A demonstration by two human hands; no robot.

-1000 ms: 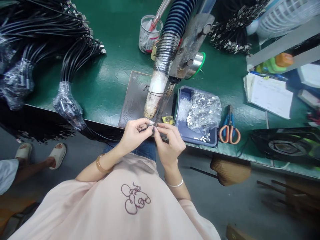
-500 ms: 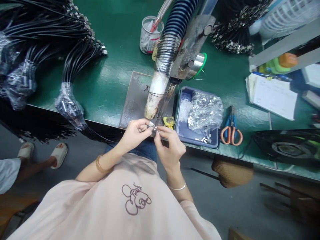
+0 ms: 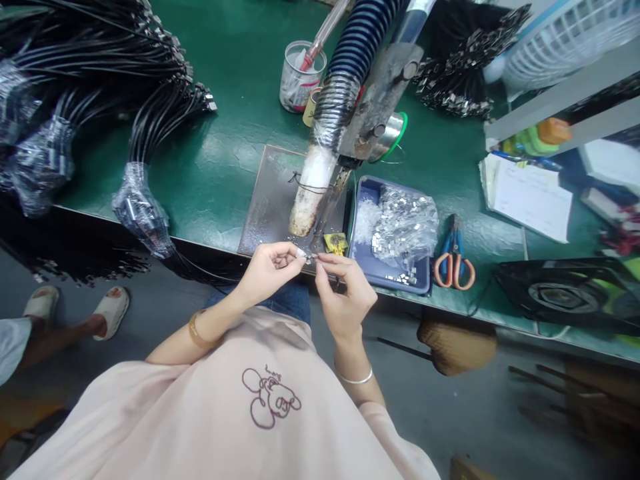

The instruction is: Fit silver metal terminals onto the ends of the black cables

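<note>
My left hand is closed in a pinch at the table's front edge, with a small white tip showing at its fingers. My right hand, thumb and forefinger together, meets it from the other side. Between the fingertips is a small metal connector, too tiny to make out in detail. Just above both hands hang the white, scorched hose end and a soldering iron on its stand, over a dark work plate. A yellow tag lies close to my right fingers.
A blue tray holds a bag of metal shells. Beside it lie orange-handled pliers. Bundles of black cables lie left. A solder spool, a cup and papers stand farther back. Someone's feet show at left.
My right hand has shifted slightly right, its fingertips a little farther from my left hand. My left hand stays nearly still. The view has turned slightly.
</note>
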